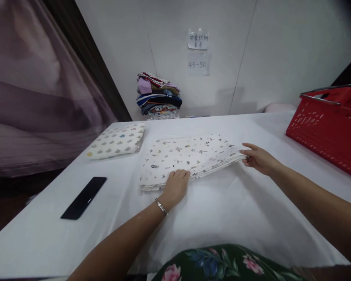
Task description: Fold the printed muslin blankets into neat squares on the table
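In front of me on the white table lies a folded white cloth with small grey and brown printed figures, in several layers. My right hand pinches its near right corner between thumb and fingers and lifts it a little off the table. At the near edge, my left hand presses on the cloth, its fingers bent together over the layers; the thumb is hidden. A silver bracelet circles the left wrist.
A second folded cloth with grey cloud-like prints lies at the far left. Nearer is a black phone. A red plastic basket stands at the right. Folded fabrics are stacked by the wall, below two paper signs.
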`<state>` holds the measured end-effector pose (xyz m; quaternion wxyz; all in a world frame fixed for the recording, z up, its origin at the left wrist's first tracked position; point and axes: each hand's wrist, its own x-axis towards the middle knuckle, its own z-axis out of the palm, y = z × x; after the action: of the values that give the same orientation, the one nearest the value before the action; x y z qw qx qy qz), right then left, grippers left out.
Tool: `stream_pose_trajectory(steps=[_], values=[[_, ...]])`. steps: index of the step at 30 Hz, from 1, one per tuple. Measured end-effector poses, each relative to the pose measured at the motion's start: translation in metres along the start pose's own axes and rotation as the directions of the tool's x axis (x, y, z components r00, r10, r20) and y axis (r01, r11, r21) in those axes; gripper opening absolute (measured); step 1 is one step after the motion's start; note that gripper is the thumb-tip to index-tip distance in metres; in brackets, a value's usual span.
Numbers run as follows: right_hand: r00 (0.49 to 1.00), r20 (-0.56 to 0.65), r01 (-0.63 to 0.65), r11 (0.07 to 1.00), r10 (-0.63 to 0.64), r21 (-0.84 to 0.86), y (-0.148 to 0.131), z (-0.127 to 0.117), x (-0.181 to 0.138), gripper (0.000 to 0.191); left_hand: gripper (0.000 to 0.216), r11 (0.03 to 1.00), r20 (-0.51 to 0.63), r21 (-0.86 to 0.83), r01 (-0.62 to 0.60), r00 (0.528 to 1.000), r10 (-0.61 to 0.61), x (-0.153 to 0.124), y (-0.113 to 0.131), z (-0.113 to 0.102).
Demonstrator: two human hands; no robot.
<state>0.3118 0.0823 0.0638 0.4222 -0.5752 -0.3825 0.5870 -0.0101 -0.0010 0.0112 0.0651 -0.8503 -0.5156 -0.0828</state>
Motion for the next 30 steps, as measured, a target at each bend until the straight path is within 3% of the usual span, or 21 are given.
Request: stream_pose_trajectory(steps=[9,14,19,23,24,26,28,30], values=[[0.996,0.048,0.079,0.996,-0.081,0.032,-0.018,0.009,0.004,0.063,0.020,0.998,-0.027,0.041,0.055,0.998,-0.054,0.003,0.003,0.006],[0.996,0.070,0.050,0.998,-0.052,0.031,-0.006,0.001,-0.001,0.052,0.031,0.998,-0.081,0.061,0.029,0.996,-0.024,0.000,-0.006,0.003],[0.995,0.067,-0.071,0.997,0.073,-0.029,-0.015,0.001,0.011,0.030,0.023,0.997,-0.163,0.054,0.054,0.986,-0.044,0.026,-0.031,-0.026],[0.981,0.062,0.180,0.983,-0.181,0.026,-0.049,0.001,0.024,0.022,0.019,0.991,-0.314,0.062,0.121,0.945,-0.096,0.054,-0.041,-0.058],[0.979,0.071,0.192,0.981,-0.192,0.012,-0.052,0.000,0.024,0.022,0.018,0.993,-0.299,0.062,0.101,0.951,-0.078,0.055,-0.040,-0.060],[0.993,0.091,0.088,0.993,-0.080,-0.081,-0.050,-0.004,0.019,0.023,0.018,0.999,-0.183,0.054,0.008,0.983,0.002,0.049,-0.034,-0.055],[0.992,0.117,-0.017,0.984,0.038,-0.180,-0.036,-0.009,0.010,0.024,0.020,0.996,-0.056,0.021,-0.083,0.995,0.084,0.036,-0.025,-0.040],[0.989,0.134,-0.033,0.977,0.062,-0.211,-0.018,-0.014,0.001,0.025,0.020,0.992,-0.002,-0.015,-0.125,0.992,0.125,0.021,-0.017,-0.025]])
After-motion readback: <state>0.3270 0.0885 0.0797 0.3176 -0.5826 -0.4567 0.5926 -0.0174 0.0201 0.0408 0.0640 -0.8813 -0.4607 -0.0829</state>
